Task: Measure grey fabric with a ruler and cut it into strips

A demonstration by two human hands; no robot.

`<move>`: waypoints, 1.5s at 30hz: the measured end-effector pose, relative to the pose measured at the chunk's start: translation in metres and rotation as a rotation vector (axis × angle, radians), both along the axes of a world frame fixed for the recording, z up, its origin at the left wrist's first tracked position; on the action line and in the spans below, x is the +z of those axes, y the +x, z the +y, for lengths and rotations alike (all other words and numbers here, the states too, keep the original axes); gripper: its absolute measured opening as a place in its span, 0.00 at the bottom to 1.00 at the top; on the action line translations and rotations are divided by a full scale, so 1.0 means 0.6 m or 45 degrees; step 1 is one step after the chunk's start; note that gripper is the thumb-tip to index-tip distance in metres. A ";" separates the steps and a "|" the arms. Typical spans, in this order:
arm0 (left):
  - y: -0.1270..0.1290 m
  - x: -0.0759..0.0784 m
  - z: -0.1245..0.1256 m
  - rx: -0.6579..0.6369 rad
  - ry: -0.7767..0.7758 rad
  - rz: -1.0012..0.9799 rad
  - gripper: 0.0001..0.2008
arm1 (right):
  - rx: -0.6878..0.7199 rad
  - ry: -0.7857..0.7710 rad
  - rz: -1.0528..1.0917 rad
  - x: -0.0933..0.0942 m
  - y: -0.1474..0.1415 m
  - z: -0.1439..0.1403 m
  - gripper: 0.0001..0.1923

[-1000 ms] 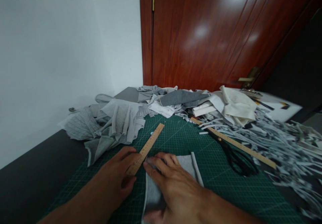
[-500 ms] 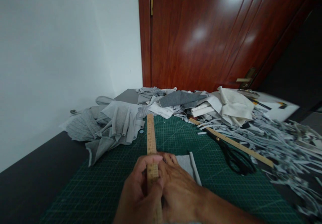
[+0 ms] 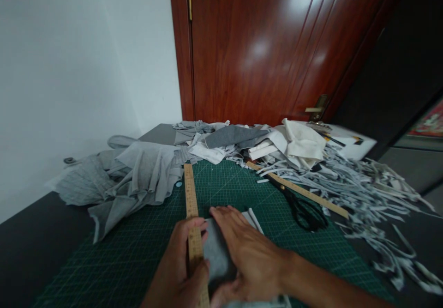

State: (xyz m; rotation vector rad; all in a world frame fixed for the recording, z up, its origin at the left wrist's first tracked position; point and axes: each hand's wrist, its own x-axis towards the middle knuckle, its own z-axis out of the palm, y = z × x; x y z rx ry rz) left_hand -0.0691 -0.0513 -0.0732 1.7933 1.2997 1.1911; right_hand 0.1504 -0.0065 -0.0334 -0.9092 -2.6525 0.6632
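My left hand (image 3: 183, 259) is closed around a wooden ruler (image 3: 191, 197), which points away from me over the green cutting mat (image 3: 224, 181). Right of the ruler lies a piece of grey fabric (image 3: 217, 252), with a pale strip (image 3: 255, 220) along its right edge. My right hand (image 3: 247, 252) rests on this fabric, fingers stretched forward and thumb apart. Part of the fabric is hidden beneath that hand. Black-handled scissors (image 3: 304, 211) lie on the mat to the right, beside a second wooden ruler (image 3: 308, 195).
Crumpled grey fabric (image 3: 138, 172) is heaped on the left by the wall. White and grey pieces (image 3: 238, 137) pile up at the back before a reddish wooden door (image 3: 249, 49). Many cut strips (image 3: 356, 188) spread over the right side. A small round disc (image 3: 179, 184) lies near the ruler's far end.
My right hand has moved apart from my left and flattened on the grey fabric, showing more of it. The ruler stays in my left hand. The whole view has shifted, with things appearing further left.
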 end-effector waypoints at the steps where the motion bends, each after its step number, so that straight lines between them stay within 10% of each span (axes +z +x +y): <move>1: 0.000 -0.001 -0.001 -0.006 0.020 0.025 0.27 | -0.012 -0.011 -0.037 0.001 0.021 -0.002 0.70; 7: 0.006 0.015 -0.009 -0.020 0.188 0.340 0.32 | -0.066 -0.013 -0.145 0.014 0.105 -0.016 0.65; 23: -0.006 -0.016 -0.012 0.035 0.737 1.067 0.50 | -0.103 0.081 -0.101 -0.015 0.109 -0.024 0.62; 45: -0.045 0.090 -0.015 -0.011 -0.249 0.693 0.22 | -0.169 -0.084 -0.276 0.022 0.088 -0.027 0.63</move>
